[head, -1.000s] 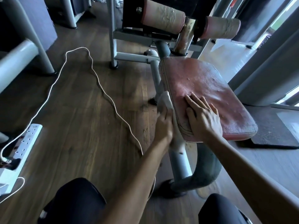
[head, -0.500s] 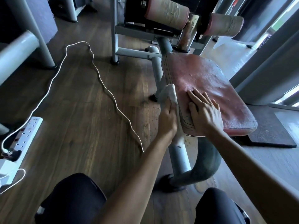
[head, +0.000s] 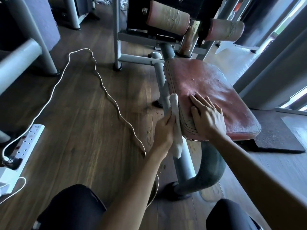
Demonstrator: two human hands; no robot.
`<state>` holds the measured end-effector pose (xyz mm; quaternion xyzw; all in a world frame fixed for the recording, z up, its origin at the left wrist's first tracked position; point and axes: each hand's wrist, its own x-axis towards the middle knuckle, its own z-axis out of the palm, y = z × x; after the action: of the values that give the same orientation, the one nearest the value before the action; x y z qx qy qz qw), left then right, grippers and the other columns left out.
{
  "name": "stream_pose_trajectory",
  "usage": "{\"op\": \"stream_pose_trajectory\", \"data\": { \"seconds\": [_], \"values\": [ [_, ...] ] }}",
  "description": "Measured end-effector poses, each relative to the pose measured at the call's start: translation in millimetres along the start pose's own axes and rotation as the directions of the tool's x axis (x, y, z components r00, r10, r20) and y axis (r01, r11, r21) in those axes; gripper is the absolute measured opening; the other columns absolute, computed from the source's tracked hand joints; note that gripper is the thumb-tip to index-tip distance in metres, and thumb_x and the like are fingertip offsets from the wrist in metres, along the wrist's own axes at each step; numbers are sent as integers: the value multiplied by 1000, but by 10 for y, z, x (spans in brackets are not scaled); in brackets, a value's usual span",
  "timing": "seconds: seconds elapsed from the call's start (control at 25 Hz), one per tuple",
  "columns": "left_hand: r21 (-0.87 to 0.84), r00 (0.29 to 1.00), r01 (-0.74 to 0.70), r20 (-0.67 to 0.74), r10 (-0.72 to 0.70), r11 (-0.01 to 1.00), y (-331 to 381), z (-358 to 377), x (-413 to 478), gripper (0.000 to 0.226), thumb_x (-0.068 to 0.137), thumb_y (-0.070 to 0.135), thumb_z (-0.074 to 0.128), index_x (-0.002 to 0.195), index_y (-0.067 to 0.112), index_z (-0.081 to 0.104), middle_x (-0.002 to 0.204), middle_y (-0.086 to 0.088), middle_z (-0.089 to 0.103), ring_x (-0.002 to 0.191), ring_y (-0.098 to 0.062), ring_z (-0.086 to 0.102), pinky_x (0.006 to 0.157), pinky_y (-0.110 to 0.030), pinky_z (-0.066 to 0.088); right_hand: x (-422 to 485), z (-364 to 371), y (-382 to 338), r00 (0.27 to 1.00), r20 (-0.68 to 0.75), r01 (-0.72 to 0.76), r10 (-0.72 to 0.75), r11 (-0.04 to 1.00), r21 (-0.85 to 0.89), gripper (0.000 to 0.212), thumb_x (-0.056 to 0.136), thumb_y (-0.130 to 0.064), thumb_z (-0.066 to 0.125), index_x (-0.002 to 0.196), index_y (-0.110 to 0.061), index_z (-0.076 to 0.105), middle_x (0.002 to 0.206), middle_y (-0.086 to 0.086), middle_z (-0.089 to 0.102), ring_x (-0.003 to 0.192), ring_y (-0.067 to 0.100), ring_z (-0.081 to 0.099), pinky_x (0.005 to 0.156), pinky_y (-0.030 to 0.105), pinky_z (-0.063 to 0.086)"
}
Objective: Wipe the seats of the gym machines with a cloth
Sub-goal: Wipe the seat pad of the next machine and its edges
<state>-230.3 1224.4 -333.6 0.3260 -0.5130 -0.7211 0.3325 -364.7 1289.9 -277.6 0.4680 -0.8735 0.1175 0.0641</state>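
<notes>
Dark wood floor (head: pixel 86 123); left grip (head: pixel 163 130) is clutching the cloth (head: pixel 174 103) against the side of the seat (head: pixel 216 90), right grip (head: pixel 207 118) is resting flat beside it, fingers straight, likely steadying things.

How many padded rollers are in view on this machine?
2: the left roller and the right roller, either side of the chrome post beyond the red seat. Others may be hidden past the picture's top edge.

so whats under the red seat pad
A grey metal post and a curved grey tube run down to the wood floor. Where they join the seat pad is hidden by the pad itself, the cloth and the left hand.
</notes>
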Motion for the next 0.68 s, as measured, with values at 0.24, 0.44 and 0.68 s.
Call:
{"op": "stream_pose_trajectory", "data": {
  "seconds": [0.24,0.44,0.68],
  "values": [
    [-383,970,153,-119,-212,911,-311,-64,-190,28,106,29,45,103,30,73,103,4,77,102,-15,71,94,-38,56,103,-75,39,998,65,2,-6,998,61,45,100,-43,36,144,-45,47,154,-14,41,144,18,33,113,46,26],
    [-221,998,33,-51,-45,975,-112,142,81,34,107,30,44,139,29,57,124,8,70,116,-9,65,105,-37,49,550,-94,50,979,201,-46,20,991,128,31,104,-47,37,131,-50,52,145,-7,41,135,28,32,108,51,24],
    [138,997,7,-72,3,990,285,178,715,42,108,39,35,143,23,52,125,-3,66,118,-21,62,89,-22,44,741,95,68,975,218,36,-36,999,7,53,106,-35,24,156,-50,15,168,-14,6,155,15,6,120,45,10]
  ]
}}
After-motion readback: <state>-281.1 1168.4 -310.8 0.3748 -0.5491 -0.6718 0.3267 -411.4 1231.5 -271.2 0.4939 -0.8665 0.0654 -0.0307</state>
